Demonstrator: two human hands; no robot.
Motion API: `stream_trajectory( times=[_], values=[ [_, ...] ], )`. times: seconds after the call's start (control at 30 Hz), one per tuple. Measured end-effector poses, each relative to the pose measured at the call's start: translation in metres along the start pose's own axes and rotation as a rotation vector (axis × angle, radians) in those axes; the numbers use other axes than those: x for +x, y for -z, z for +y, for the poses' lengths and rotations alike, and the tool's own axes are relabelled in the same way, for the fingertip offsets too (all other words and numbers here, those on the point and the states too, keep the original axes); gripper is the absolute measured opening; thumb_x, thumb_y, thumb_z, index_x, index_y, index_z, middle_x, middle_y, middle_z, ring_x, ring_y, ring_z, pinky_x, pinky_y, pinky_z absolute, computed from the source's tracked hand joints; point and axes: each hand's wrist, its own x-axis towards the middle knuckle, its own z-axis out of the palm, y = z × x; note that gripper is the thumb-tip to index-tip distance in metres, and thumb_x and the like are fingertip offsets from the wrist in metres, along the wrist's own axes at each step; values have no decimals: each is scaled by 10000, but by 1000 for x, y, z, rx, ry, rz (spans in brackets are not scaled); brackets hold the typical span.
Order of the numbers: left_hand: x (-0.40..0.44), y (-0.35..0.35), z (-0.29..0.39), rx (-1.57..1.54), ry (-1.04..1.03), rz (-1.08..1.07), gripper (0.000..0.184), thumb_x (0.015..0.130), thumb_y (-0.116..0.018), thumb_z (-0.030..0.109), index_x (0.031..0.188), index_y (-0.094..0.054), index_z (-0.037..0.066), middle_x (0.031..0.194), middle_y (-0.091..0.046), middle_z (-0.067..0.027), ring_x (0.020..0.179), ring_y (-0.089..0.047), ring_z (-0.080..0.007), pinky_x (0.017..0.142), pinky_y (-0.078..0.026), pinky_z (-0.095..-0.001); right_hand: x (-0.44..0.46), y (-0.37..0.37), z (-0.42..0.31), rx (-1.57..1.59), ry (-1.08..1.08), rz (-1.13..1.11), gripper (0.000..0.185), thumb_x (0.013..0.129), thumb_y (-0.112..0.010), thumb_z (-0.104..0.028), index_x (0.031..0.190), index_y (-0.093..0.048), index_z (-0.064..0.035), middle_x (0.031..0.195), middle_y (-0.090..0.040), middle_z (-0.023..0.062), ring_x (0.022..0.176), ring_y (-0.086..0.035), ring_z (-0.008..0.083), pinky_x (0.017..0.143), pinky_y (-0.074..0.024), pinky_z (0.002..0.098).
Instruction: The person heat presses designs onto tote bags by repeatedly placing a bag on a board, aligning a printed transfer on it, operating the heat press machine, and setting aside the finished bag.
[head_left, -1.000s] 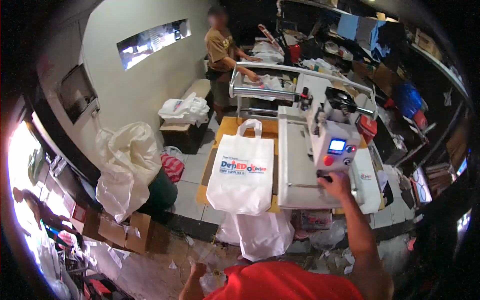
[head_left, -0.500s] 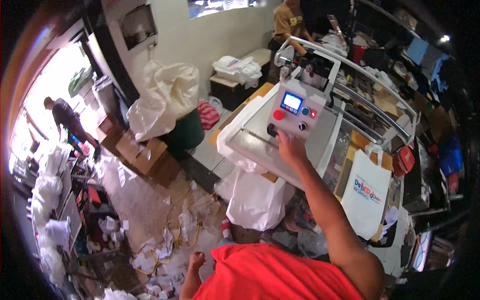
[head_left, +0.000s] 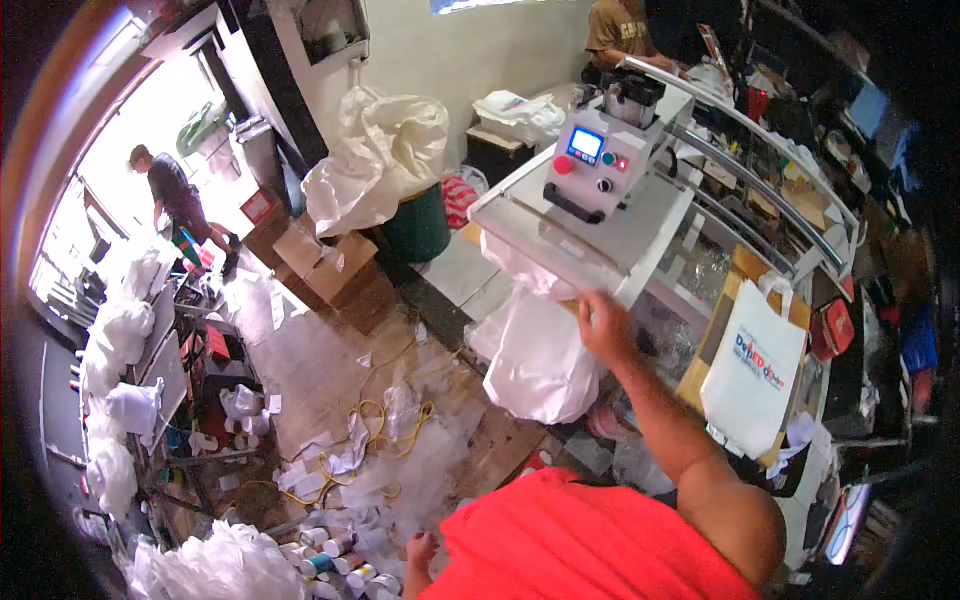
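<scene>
A heat press [head_left: 597,162] with a lit screen, buttons and a black front handle [head_left: 574,203] stands before me. My right hand [head_left: 605,325] is at the near edge of its flat plate [head_left: 640,230], off the handle. Its fingers are curled, and whatever they may hold is hidden. White bag material [head_left: 540,360] hangs below the plate, close to that hand. To the right, a white printed tote bag [head_left: 752,370] lies on a brown board [head_left: 700,365]. My left hand [head_left: 422,550] is low beside my red shirt, fingers curled in, touching nothing visible.
Cardboard boxes [head_left: 335,270], a green bin [head_left: 418,228] and a large white sack [head_left: 375,160] stand left of the press. A yellow cord [head_left: 380,435] and scraps litter the floor. One person [head_left: 178,195] is by the doorway, another [head_left: 620,35] behind the press.
My right hand has let go of the press handle and moved down toward me to the plate's near edge. The view has shifted, and my left hand stays low.
</scene>
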Motion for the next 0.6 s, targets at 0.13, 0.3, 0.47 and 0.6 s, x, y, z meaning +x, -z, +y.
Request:
stream_trajectory(
  times=[0.13, 0.3, 0.47, 0.6],
  values=[
    [14, 10, -12, -176, -128, 39, 321, 891, -625, 202, 1130, -600, -10, 824, -669, -98, 629, -660, -199, 490, -485, -308, -174, -65, 44, -69, -377, -364, 197, 879, -592, -173, 921, -677, 0, 895, -682, 237, 880, -662, 428, 771, -519, 506],
    [0, 51, -18, -288, -127, -132, 327, 923, -496, 89, 1228, -537, -19, 983, -708, -157, 735, -712, -268, 544, -511, -342, -455, -71, 204, -417, -458, -1335, 164, 757, -634, -114, 844, -743, -27, 807, -717, 202, 687, -696, 331, 605, -531, 473],
    [14, 91, -75, -156, -33, -89, 381, 906, -487, 60, 1283, -520, 15, 1115, -669, -193, 703, -694, -311, 531, -505, -374, -530, -28, 192, -167, -1164, -1114, 148, 763, -628, -102, 818, -754, -47, 759, -722, 141, 576, -673, 245, 531, -511, 443],
    [-14, 96, -99, -390, 92, -53, 370, 892, -509, 78, 1259, -534, 37, 1061, -674, -165, 679, -678, -295, 497, -491, -368, -523, -62, 217, -522, -455, -1568, 149, 712, -689, -145, 761, -752, -19, 737, -716, 169, 689, -713, 302, 648, -554, 453]
  ],
)
